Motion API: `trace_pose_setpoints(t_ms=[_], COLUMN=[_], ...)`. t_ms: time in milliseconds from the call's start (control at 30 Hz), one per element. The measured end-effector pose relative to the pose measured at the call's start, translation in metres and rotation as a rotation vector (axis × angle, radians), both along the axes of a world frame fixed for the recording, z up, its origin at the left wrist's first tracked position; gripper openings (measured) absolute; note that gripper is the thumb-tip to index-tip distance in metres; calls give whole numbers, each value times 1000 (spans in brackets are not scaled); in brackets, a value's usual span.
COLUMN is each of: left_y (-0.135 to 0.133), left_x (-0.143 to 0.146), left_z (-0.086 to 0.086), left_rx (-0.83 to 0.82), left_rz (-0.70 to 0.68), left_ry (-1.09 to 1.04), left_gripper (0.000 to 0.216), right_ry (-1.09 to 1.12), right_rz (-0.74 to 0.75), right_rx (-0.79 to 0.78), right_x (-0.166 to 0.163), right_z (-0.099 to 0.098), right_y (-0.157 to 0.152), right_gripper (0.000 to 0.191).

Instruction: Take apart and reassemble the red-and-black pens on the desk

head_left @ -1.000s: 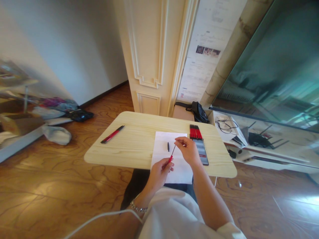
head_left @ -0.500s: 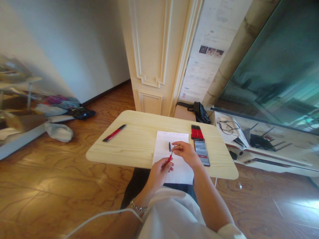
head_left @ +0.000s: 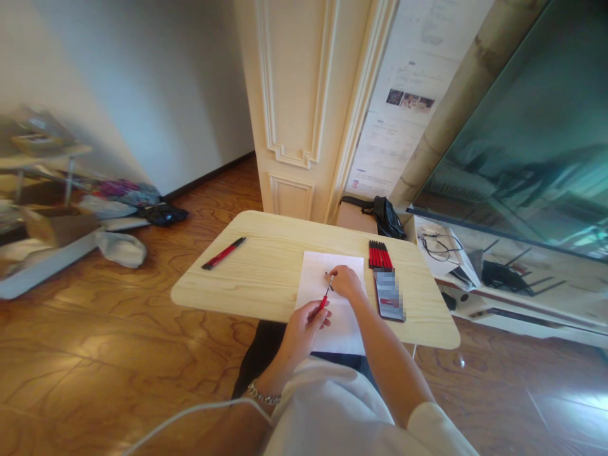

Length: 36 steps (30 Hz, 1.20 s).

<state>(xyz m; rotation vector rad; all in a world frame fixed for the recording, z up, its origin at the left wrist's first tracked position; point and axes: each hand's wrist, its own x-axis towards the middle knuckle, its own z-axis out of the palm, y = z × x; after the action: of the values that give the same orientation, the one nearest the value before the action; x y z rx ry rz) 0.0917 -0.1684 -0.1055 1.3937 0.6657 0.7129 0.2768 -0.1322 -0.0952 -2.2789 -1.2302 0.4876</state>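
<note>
My left hand (head_left: 308, 320) is closed around a red pen barrel (head_left: 323, 303), held at a slant above the white paper (head_left: 339, 335). A thin refill with a silvery upper part (head_left: 330, 282) sticks out of the barrel's top end. Just beyond it, my right hand (head_left: 346, 280) reaches down to the paper, its fingers closed on a small black pen part (head_left: 326, 273). Those fingers cover most of the black part.
Several red-and-black pens (head_left: 380, 254) lie in a row at the back right, above a phone (head_left: 389, 294). Red-and-black pens (head_left: 223, 253) lie at the table's left. The light wooden table (head_left: 266, 266) has rounded corners. A black bag (head_left: 387, 217) sits behind it.
My right hand has left the top of the refill and come down onto the black part on the paper. My left hand keeps the red barrel. The view has shifted slightly.
</note>
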Motion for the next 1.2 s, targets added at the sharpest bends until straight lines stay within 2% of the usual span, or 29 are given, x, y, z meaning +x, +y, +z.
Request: trace_pose_setpoints(t_ms=[100, 233, 300, 400, 533, 767, 933, 1200], left_y=[0, -2, -3, -5, -6, -7, -7, -6], left_x=[1, 4, 6, 8, 8, 7, 8, 7], left_z=[-1, -2, -3, -2, 1, 5, 5, 2], left_rx=[-18, -32, -23, -10, 6, 10, 5, 17], left_rz=[6, -19, -26, -31, -36, -34, -20, -34], left_ry=[-16, -32, -34, -31, -20, -10, 3, 3], left_gripper=[38, 38, 37, 36, 36, 36, 38, 38], right_ry=[274, 757, 886, 970, 992, 908, 824, 815], right_rz=[-17, -68, -76, -70, -58, -39, 32, 144], right_rx=[173, 519, 649, 744, 758, 715, 649, 556], right_x=[8, 11, 10, 7, 1, -8, -7, -18], right_z=[2, 21, 34, 51, 60, 63, 59, 48], right_y=[-5, -22, -31, -41, -44, -46, -48, -59], right_gripper=[19, 31, 36, 34, 33, 32, 32, 28])
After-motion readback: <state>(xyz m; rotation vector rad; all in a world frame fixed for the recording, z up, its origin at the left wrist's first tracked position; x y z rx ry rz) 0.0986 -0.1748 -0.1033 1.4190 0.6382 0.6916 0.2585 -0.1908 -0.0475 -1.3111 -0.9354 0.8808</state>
